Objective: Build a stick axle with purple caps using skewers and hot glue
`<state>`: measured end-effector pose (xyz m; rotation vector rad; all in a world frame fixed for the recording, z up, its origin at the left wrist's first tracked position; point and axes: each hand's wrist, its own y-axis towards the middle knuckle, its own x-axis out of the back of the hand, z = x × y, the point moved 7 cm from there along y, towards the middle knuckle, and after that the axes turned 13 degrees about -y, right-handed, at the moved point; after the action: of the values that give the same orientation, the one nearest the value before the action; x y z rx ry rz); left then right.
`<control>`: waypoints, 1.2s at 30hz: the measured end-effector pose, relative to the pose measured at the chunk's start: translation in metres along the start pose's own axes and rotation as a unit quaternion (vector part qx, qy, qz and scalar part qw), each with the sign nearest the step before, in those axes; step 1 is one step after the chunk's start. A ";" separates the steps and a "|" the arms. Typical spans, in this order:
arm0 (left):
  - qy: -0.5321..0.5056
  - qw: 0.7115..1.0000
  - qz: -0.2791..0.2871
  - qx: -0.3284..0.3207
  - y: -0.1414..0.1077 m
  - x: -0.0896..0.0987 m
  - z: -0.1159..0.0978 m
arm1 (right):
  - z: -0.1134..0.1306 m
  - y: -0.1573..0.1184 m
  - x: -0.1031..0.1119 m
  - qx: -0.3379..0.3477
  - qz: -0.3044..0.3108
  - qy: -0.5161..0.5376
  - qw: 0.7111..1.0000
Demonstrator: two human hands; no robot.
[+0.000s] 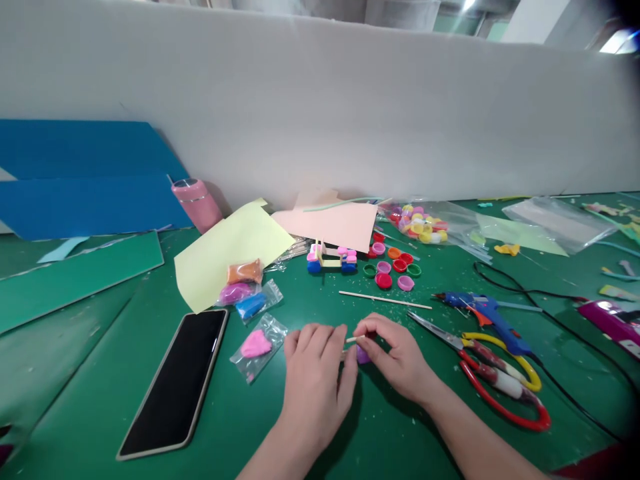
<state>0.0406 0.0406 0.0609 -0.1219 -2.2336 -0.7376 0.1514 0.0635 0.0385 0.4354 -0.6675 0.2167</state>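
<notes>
My right hand (395,353) pinches a short wooden stick (355,339) between thumb and fingertips. My left hand (317,373) is closed just beside it, fingers curled and thumb along the side; its fingers mostly hide what they hold. Below the stick, between the two hands, a small purple piece (363,355) shows in part. Beyond the hands lies a longer thin wooden stick (385,300). Further back stands a small model (332,258) of wooden sticks with pink and blue lumps at its ends. A clear bag of pink clay (257,343) lies left of my left hand.
Scissors (480,367) and a blue glue gun (487,317) with its cable lie at right. Several coloured caps (399,265) are scattered behind. On the left are a phone (175,387), bagged clay (244,272), yellow paper (225,247) and a pink flask (197,203). A white partition (320,107) closes the back.
</notes>
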 end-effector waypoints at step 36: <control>-0.372 0.859 -0.196 0.291 -0.029 0.014 0.083 | -0.123 -0.152 0.121 -0.230 -0.021 -0.369 0.900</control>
<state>-0.0311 0.0597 0.0123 0.4319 -3.1878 -0.1640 0.3624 -0.0089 -0.0194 0.0555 -1.4173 -0.1690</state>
